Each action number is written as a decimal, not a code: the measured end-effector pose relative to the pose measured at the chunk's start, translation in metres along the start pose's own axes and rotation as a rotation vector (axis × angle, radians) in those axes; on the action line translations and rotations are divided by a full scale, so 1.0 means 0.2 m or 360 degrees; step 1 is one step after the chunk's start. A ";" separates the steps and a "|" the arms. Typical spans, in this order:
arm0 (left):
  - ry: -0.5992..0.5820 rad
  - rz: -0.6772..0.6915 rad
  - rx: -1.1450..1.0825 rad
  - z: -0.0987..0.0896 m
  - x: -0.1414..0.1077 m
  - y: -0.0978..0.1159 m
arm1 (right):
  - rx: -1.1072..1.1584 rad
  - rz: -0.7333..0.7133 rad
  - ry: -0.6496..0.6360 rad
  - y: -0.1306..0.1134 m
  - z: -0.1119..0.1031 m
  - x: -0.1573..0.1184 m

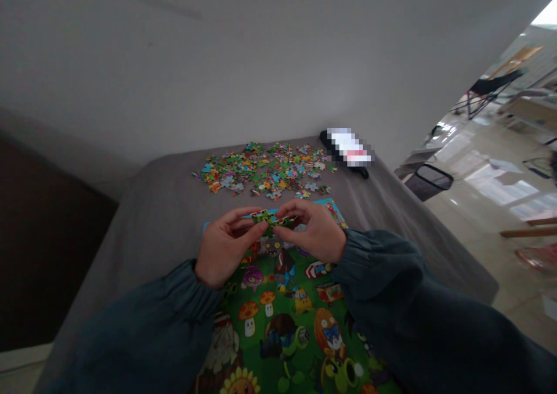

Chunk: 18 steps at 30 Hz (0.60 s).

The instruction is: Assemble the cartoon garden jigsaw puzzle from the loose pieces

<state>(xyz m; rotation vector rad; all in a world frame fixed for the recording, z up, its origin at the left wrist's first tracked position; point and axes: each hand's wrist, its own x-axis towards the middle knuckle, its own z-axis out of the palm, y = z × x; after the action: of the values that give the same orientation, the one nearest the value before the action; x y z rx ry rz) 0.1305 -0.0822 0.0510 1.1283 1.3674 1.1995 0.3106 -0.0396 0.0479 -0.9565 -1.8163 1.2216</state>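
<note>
Green jigsaw puzzle pieces (pixel 264 215) are pinched between my two hands, above the upper part of a colourful cartoon picture sheet (pixel 278 313). My left hand (pixel 226 243) grips them from the left with thumb and fingers. From the right, my right hand (pixel 311 228) closes its thumb and fingers on them too. Whether the pieces are joined is hard to make out. Beyond the hands lies a loose spread of many-coloured puzzle pieces (pixel 265 170). The sheet shows plants, mushrooms and zombie figures on green; my sleeves cover its sides.
A grey cloth (pixel 156 208) covers the surface, which meets a pale wall (pixel 261 63) at the back. A phone with a blurred screen (pixel 348 147) lies at the back right. Past the right edge are a glossy tiled floor and a folding chair (pixel 496 83).
</note>
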 end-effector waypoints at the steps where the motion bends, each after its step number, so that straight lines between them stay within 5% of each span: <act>1: 0.0014 0.0031 0.0050 0.00 0.00 0.00 | -0.0022 -0.0038 0.0021 0.00 0.00 0.00; 18: 0.0130 0.0626 0.0498 -0.02 -0.02 -0.05 | -0.0416 -0.0573 0.0116 0.02 0.02 -0.02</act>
<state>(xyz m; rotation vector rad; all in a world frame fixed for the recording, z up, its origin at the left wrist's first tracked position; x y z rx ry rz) 0.1273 -0.0885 0.0407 1.6433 1.4729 1.3471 0.3101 -0.0431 0.0421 -0.7558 -2.0146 0.7338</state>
